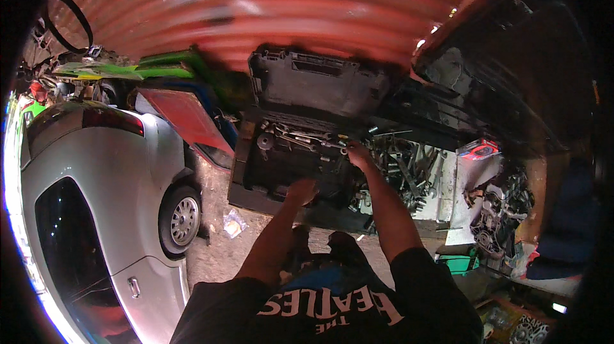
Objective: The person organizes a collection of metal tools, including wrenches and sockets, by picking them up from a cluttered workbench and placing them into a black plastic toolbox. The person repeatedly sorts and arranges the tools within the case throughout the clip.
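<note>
An open black tool case (281,168) lies in front of me, its lid (313,85) tipped up at the back. Several metal wrenches (300,138) lie along the far side of its tray, beside a round dark metal part (265,141). My right hand (359,154) is closed at the right end of these tools; what is in its fingers is too small to make out. Over the near part of the case, my left hand (302,192) is curled closed, and anything inside it is hidden.
Loose tools and metal parts (409,171) crowd the surface right of the case. Beyond them are a red box (478,149) and a greasy engine part (502,213). A silver car (121,197) stands close on the left, with a red panel (185,117) behind it. Red corrugated sheeting (268,11) rises behind.
</note>
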